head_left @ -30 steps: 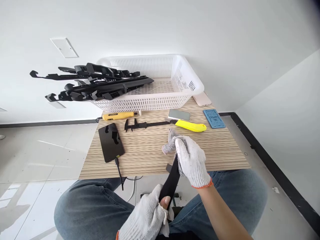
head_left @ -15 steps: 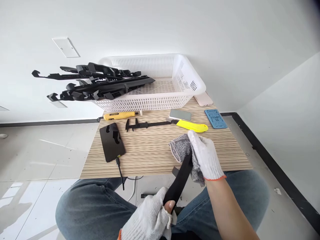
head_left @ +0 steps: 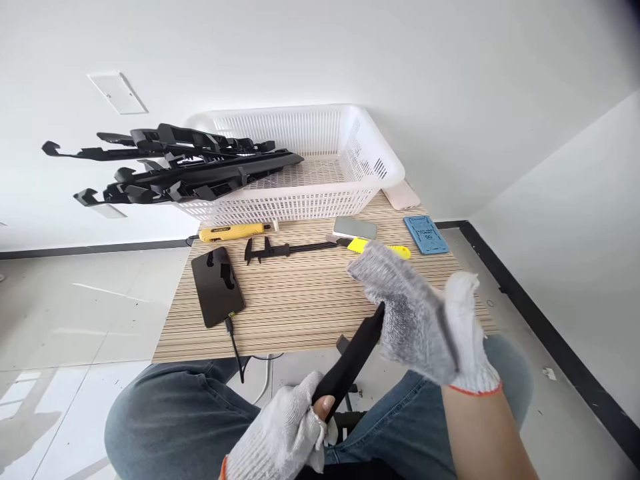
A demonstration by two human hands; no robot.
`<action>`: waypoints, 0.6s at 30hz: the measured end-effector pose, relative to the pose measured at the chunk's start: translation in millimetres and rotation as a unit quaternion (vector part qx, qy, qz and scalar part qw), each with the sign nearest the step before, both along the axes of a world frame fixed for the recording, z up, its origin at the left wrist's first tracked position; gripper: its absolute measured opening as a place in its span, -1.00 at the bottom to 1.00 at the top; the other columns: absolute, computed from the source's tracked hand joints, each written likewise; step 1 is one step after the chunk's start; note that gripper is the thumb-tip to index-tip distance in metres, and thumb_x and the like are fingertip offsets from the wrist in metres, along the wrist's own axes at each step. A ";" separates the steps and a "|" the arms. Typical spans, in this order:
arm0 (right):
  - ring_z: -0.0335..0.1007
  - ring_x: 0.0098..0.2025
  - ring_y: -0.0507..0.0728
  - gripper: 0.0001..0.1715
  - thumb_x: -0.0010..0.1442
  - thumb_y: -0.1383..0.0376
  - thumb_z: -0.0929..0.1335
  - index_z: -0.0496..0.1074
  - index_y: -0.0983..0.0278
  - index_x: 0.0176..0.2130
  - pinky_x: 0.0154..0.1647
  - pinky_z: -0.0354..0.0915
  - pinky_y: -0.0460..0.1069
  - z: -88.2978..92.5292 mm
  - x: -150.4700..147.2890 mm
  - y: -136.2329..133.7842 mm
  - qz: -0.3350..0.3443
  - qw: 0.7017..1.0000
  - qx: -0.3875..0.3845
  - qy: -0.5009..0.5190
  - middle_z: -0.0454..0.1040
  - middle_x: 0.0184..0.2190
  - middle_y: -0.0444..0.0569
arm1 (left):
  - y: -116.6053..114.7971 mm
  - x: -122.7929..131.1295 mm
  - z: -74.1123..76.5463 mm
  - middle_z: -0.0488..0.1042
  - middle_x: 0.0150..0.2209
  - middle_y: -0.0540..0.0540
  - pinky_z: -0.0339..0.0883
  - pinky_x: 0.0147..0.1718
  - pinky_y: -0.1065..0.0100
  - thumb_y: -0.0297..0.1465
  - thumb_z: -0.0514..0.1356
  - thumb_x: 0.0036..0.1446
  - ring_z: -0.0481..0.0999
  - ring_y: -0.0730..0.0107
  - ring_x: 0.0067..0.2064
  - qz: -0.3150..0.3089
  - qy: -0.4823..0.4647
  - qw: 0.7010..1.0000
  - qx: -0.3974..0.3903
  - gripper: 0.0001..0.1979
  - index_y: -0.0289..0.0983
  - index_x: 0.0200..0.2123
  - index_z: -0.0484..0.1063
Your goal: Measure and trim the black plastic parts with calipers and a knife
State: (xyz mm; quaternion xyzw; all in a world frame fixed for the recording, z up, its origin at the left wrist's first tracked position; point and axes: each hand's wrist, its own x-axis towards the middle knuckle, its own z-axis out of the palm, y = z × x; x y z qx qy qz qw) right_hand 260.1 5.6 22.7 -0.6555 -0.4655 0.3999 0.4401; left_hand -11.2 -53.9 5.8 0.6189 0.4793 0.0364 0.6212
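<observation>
My left hand (head_left: 290,427), in a white knit glove with the bare thumb showing, grips the lower end of a long black plastic part (head_left: 353,353). The part slants up and away to the right, over the table's near edge. Beside its far tip, my gloved right hand (head_left: 467,333) has a grey cloth (head_left: 410,310), blurred by motion. The cloth spreads over the fingers' side and hides most of them. One corner of it covers part of the yellow-handled utility knife (head_left: 401,251).
A white plastic basket (head_left: 295,203) holds several black plastic parts (head_left: 200,167) that jut out leftward. On the wood-grain table (head_left: 295,293) lie a yellow pen-like tool (head_left: 231,232), black calipers (head_left: 287,249), a sharpening stone (head_left: 355,228), a blue card-like block (head_left: 426,235) and a cabled black phone (head_left: 219,287).
My right hand has moved right, off the black part, and turned over with the cloth. The part's far end is more exposed. My left hand keeps its grip, slightly farther left.
</observation>
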 end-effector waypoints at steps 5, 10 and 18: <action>0.61 0.11 0.39 -0.38 0.15 -0.31 0.43 0.74 0.09 -0.19 0.11 0.53 0.20 8.8 7.4 -7.4 0.072 0.989 -0.043 0.125 0.72 -0.07 0.05 | 3.1 2.7 3.4 0.46 -0.53 -0.01 0.28 -0.40 0.36 0.15 -0.15 0.44 0.46 0.35 -0.47 -0.006 -0.001 1.000 0.028 -0.45 -0.16 -0.31 0.26; 0.65 0.01 0.30 -0.50 -0.19 -0.05 0.69 0.74 0.11 -0.27 0.07 0.54 0.14 12.3 18.3 -4.1 0.033 0.975 -0.135 0.171 0.72 -0.06 0.05 | 2.6 -4.2 2.2 0.43 -0.58 0.02 0.26 -0.46 0.40 0.15 -0.14 0.44 0.44 0.40 -0.52 0.021 -0.025 0.999 0.015 -0.45 -0.17 -0.29 0.26; 0.64 -0.30 0.23 -0.50 -0.16 0.10 0.66 0.71 0.23 -0.20 -0.26 0.57 0.10 0.8 5.3 -10.2 -0.030 0.965 -0.143 0.219 0.71 -0.28 0.03 | 2.8 6.0 5.8 0.42 -0.59 0.03 0.23 -0.50 0.42 0.13 -0.12 0.46 0.39 0.45 -0.55 0.040 -0.083 0.996 -0.018 -0.45 -0.19 -0.30 0.27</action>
